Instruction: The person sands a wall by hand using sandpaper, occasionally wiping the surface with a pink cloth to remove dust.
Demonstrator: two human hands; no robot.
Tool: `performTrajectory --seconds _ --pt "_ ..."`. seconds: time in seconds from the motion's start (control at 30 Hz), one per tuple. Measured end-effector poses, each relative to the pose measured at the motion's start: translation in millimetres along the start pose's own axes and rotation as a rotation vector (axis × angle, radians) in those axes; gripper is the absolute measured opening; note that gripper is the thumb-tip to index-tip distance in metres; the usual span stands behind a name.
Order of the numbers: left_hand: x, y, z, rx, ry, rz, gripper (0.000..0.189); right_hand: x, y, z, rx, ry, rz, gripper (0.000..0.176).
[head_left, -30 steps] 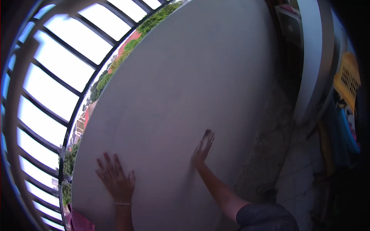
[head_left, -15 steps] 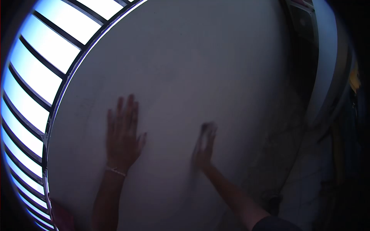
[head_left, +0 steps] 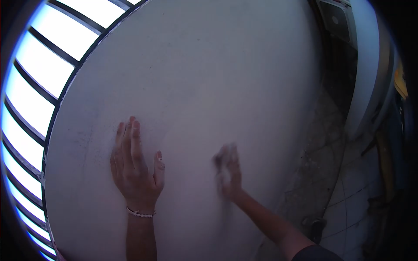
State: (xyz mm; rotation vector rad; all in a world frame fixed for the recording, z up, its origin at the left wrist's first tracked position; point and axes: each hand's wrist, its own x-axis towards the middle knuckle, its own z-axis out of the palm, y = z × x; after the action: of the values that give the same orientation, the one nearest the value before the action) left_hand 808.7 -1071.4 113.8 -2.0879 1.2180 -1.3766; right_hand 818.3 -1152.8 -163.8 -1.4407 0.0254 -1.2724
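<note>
A broad, pale grey, flat surface point(head_left: 191, 87), like a painted wall or panel, fills the middle of the head view. My left hand point(head_left: 136, 167) lies on or just over it, empty, fingers long and thumb apart. A light beaded bracelet point(head_left: 141, 213) circles that wrist. To the right, my right hand point(head_left: 231, 174) is at the same surface, turned side-on. Motion smears its fingers, and a pale patch and a darker one show beside them. Whether it holds something cannot be made out.
A bright barred window point(head_left: 32, 91) runs along the left edge. At the upper right is a boxy grey appliance point(head_left: 335, 19) beside a curved pale panel point(head_left: 368, 56). A tiled floor point(head_left: 348, 195) lies lower right, with a dark shoe-like shape point(head_left: 317, 228).
The view has brightened and shifted slightly. My left hand's fingers have drawn closer together and the hand sits a little lower. My right hand has moved slightly, its fingers now more blurred.
</note>
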Motion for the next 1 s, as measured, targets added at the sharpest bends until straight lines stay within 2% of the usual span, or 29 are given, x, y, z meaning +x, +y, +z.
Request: performTrajectory --seconds 0.07,0.17,0.2,0.23,0.3,0.37,0.43,0.5,0.57,0.63,0.7,0.77,0.8,0.83,0.9,0.97,1.0 --pt "-5 -7 -2 -0.188 0.056 -0.046 0.062 47 -7 0 -0.139 0.129 0.205 0.057" --pt "0 -12 8 -0.552 0.264 -0.118 0.065 104 -38 27 -0.310 0.179 0.149 0.057" --pt "4 -6 16 -0.626 0.363 -0.128 0.066 105 -66 32 -0.369 0.042 0.040 0.056" --pt "6 -4 20 -0.694 0.456 -0.138 0.068 94 -91 38 -0.422 -0.100 -0.065 0.057" --pt "5 -6 22 -0.634 0.456 -0.115 0.065 50 -114 47 -0.284 -0.197 -0.168 0.060" --pt "4 -4 21 -0.655 0.449 -0.148 0.064 -9 -88 45 -0.257 -0.243 -0.265 0.061" --pt "-5 -3 14 -0.757 0.436 -0.223 0.063 -37 -46 21 -0.318 -0.238 -0.226 0.059" --pt "-2 -3 14 -0.763 0.437 -0.214 0.062 -8 -27 8 -0.309 -0.061 0.093 0.056" --pt "-7 -4 12 -0.772 0.412 -0.221 0.061 57 -18 9 -0.343 0.107 0.248 0.053" --pt "-6 -3 14 -0.786 0.410 -0.221 0.060 117 -50 24 -0.381 0.140 0.190 0.053" --pt "1 3 15 -0.821 0.511 -0.295 0.061 127 -97 38 -0.377 -0.062 -0.005 0.056" --pt "4 8 16 -0.844 0.578 -0.351 0.062 81 -125 54 -0.216 -0.218 -0.181 0.059" --pt "1 7 14 -0.842 0.564 -0.348 0.061 44 -126 55 -0.219 -0.231 -0.231 0.059" --pt "-3 5 12 -0.840 0.543 -0.334 0.060 5 -118 58 -0.225 -0.237 -0.284 0.060" --pt "-10 3 12 -0.842 0.508 -0.315 0.059 -67 -66 42 -0.228 -0.421 -0.270 0.056" --pt "-14 1 13 -0.850 0.489 -0.297 0.058 -62 -38 16 -0.073 -0.144 0.217 0.054" --pt "-15 1 14 -0.851 0.479 -0.295 0.057 -39 -23 9 -0.083 -0.013 0.227 0.055"
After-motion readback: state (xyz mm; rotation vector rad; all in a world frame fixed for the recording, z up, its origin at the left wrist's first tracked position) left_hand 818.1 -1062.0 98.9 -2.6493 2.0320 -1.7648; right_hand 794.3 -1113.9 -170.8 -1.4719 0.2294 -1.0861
